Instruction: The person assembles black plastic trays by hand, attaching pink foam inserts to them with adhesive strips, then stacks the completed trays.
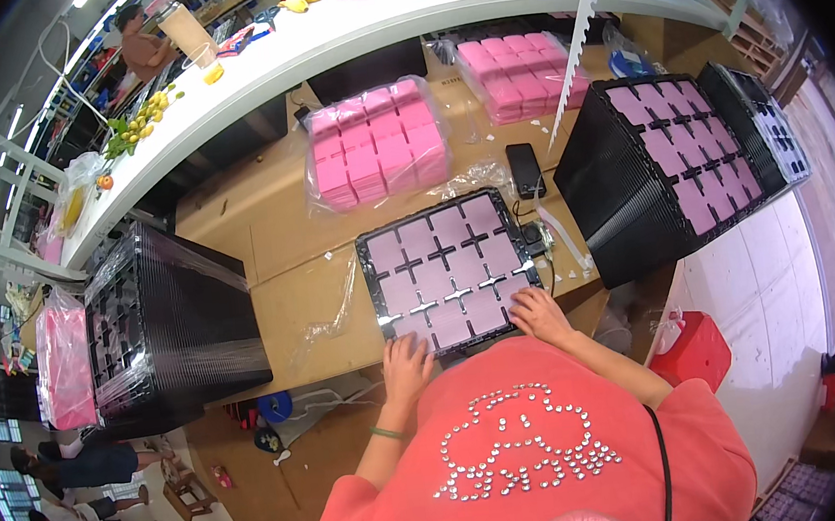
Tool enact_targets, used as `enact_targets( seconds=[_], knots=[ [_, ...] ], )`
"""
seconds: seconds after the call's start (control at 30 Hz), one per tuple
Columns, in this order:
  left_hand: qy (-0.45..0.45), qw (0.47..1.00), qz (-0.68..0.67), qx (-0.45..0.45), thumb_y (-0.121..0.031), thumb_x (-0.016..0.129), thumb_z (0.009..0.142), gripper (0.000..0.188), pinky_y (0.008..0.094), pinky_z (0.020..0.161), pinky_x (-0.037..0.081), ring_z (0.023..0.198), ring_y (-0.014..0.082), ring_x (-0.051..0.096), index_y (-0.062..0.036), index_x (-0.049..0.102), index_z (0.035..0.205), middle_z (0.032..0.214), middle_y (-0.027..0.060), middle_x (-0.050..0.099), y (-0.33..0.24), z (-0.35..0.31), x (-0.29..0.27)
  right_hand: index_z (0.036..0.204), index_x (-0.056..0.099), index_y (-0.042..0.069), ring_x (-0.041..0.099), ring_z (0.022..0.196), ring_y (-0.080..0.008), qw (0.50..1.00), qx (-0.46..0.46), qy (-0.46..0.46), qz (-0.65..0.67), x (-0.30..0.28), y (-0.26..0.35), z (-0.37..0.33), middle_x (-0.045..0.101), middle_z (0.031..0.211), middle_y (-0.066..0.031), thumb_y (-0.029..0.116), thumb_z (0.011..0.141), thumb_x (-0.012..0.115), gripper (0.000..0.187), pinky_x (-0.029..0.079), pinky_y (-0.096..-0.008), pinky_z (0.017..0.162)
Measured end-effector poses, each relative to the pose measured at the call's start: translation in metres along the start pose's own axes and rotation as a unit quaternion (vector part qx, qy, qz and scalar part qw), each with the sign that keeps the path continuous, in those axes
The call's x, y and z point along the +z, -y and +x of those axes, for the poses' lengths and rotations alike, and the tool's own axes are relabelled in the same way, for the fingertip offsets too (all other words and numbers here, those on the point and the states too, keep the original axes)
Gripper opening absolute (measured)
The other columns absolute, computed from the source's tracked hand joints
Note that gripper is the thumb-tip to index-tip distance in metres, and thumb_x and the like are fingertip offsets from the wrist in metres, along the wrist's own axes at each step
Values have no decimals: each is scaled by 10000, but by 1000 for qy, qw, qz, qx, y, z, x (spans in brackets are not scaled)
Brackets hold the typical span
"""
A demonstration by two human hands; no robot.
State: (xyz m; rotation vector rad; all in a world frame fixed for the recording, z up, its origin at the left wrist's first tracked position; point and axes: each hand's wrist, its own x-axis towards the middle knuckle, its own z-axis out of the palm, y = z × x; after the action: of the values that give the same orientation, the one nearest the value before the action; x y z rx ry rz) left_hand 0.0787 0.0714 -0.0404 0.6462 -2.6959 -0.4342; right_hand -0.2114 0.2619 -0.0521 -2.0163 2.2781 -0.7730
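A flat black tray (428, 331) lies on the bench in front of me, with light pink pads (444, 273) filling its grid of compartments. My left hand (408, 367) rests at the near left corner, fingers apart and reaching onto the rim. At the near right corner, my right hand (541, 316) touches the tray with outstretched fingers over its edge. Both hands are open and hold nothing that I can see. Beside the tray's far right corner are a black box-shaped device (525, 171) and a small unit with a cable (534, 237).
Tall stacks of black trays stand left (192, 317) and right (616, 181). Behind are two wrapped bundles of pink pads (382, 148) (520, 70). A white shelf (268, 69) curves across the back. A red bin (693, 350) sits at the right; other people (80, 464) are far left.
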Motion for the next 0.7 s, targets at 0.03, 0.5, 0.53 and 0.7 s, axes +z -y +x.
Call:
enact_targets(
  seconds=[0.03, 0.5, 0.53, 0.7],
  knots=[
    [-5, 1000, 2, 1, -244, 666, 859, 311, 518, 1078, 349, 1187, 309, 522, -58, 675, 1107, 1219, 142, 588, 0, -1, -1, 961, 666, 69, 514, 1161, -305, 1000, -4, -2, -3, 2, 0, -3, 604, 1114, -107, 214, 869, 656, 172, 377, -451, 1040],
    [-18, 1000, 3, 23, -219, 653, 866, 176, 489, 1050, 377, 996, 245, 585, -77, 688, 964, 968, 65, 612, 10, 24, 6, 908, 627, 47, 534, 1027, -308, 1000, 25, 10, -2, -2, -5, 5, 579, 988, -111, 172, 848, 645, 140, 428, -432, 926],
    [-33, 999, 4, 32, -216, 653, 865, 167, 488, 1056, 372, 985, 244, 588, -77, 689, 951, 949, 59, 615, 10, 27, 6, 906, 621, 43, 533, 1032, -312, 1000, 22, 4, 5, 0, -5, 6, 579, 988, -116, 165, 849, 639, 136, 428, -432, 925],
    [0, 1000, 25, -10, -205, 656, 862, 152, 505, 1076, 346, 982, 243, 590, -75, 692, 933, 918, 60, 618, 14, 27, -3, 888, 611, 36, 535, 1062, -320, 997, 52, 6, -50, -12, -15, 5, 591, 988, -123, 114, 861, 599, 84, 433, -441, 912]
  ],
)
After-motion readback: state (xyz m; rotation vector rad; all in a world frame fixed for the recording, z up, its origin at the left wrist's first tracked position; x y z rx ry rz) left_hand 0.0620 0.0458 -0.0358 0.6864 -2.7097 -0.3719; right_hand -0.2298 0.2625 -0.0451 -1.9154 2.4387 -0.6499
